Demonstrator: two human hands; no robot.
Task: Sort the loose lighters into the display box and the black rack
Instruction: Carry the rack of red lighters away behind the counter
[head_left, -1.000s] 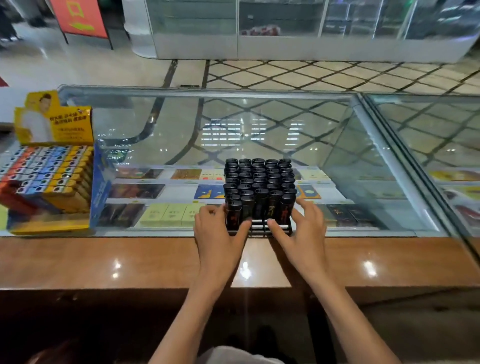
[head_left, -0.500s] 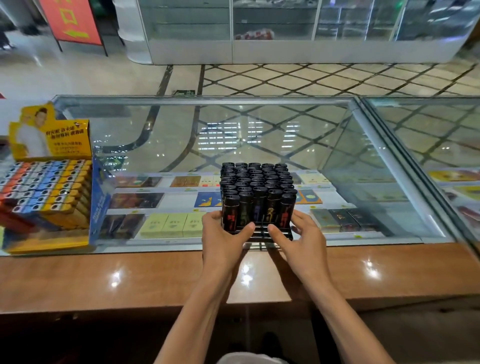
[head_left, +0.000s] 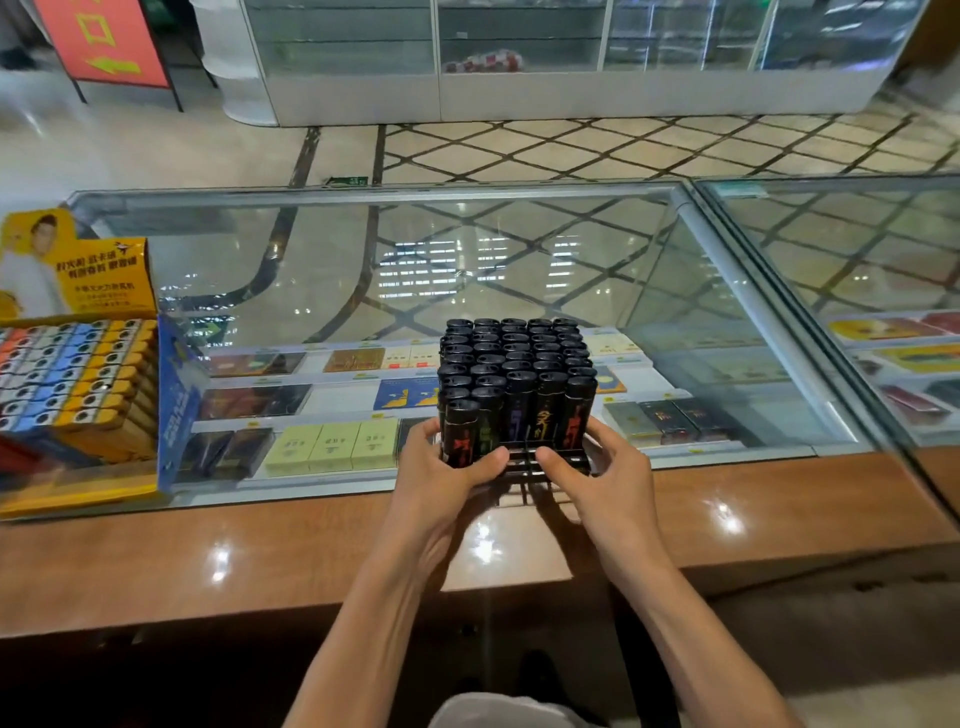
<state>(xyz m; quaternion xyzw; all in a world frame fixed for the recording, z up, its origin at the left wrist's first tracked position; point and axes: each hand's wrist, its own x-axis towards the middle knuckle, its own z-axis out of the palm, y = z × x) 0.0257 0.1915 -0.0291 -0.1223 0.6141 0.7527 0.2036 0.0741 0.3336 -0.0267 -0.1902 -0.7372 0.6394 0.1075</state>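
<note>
The black rack (head_left: 524, 460) stands near the front of the glass counter, filled with several rows of upright black lighters (head_left: 511, 374). My left hand (head_left: 441, 478) grips the rack's left front corner, thumb along its front edge. My right hand (head_left: 605, 475) grips the right front corner the same way. The yellow and blue display box (head_left: 171, 400) sits at the far left, packed with rows of orange, blue and yellow lighters (head_left: 72, 374). I see no loose lighters on the counter.
The glass counter top (head_left: 519, 270) shows cigarette packs on shelves below. A wooden ledge (head_left: 208, 551) runs along the near edge. A metal frame (head_left: 727, 270) divides this case from the one on the right.
Both hands went from resting flat at the rack's front to curling round its front corners. The rack now sits slightly nearer to me.
</note>
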